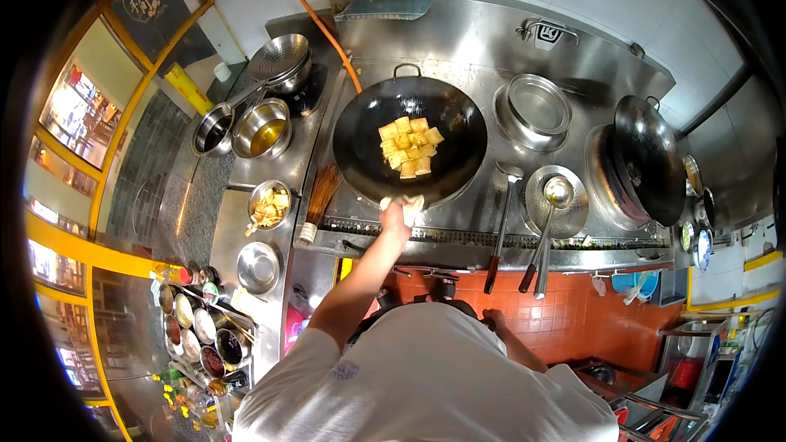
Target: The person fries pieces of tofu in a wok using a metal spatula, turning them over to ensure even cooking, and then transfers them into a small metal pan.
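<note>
My left hand [396, 221] grips a pale cloth [415, 204] against the near rim of a large black wok [362, 135]. Golden-brown square slices [408, 146], which look like fried tofu, lie in an overlapping cluster at the bottom of the wok. A loop handle stands up at its far rim. Down by my body is my right hand [493, 319], partly hidden by my shirt, and its fingers are too small to make out. Between the wok and a perforated strainer [533, 196] rests a wok spatula [505, 215]. A ladle [557, 193] lies across that strainer.
Left of the wok are a bamboo brush [322, 193], a bowl of cut pieces [270, 204], an oil pot [270, 135] and seasoning tubs [204, 325]. A steel basin [539, 104] and a tilted second wok [651, 162] stand to the right. An orange hose [319, 21] hangs behind.
</note>
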`<state>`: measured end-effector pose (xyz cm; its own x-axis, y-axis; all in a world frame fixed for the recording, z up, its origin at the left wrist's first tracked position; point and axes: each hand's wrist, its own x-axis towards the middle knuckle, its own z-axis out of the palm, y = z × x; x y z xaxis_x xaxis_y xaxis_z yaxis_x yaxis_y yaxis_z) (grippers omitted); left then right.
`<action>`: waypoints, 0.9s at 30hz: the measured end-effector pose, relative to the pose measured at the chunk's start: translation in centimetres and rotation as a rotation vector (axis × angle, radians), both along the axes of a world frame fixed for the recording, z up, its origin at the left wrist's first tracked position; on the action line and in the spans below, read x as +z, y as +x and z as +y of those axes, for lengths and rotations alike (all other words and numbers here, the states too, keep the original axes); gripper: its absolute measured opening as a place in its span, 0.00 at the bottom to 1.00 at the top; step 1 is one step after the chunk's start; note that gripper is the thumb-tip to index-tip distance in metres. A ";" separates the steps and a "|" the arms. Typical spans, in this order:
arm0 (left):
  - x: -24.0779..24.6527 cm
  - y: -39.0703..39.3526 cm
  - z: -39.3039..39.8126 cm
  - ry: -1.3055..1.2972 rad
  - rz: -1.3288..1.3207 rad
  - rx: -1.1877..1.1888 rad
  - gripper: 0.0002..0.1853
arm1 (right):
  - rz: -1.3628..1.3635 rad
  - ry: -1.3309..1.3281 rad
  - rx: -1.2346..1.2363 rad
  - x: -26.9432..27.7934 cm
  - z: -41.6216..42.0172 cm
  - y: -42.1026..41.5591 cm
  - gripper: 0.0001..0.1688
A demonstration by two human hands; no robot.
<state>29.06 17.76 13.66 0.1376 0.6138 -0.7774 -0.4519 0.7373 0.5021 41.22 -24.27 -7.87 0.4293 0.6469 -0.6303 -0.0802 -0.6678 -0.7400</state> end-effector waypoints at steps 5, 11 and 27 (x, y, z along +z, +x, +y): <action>6.7 -7.6 1.9 -0.266 -0.322 -0.371 0.13 | 0.265 -0.129 -0.474 1.5 4.1 0.8 0.13; -0.8 -1.1 3.3 0.371 0.189 -0.253 0.07 | -0.429 -0.151 0.400 -8.7 -1.2 2.7 0.10; 1.7 -2.4 2.8 0.268 0.151 -0.332 0.09 | -0.369 -0.161 0.688 -5.7 1.8 3.3 0.13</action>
<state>26.68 20.60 15.34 0.2585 0.7379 -0.6234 -0.1196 0.6648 0.7374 44.53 -22.52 -13.57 0.1661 0.7557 -0.6335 0.6200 -0.5796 -0.5288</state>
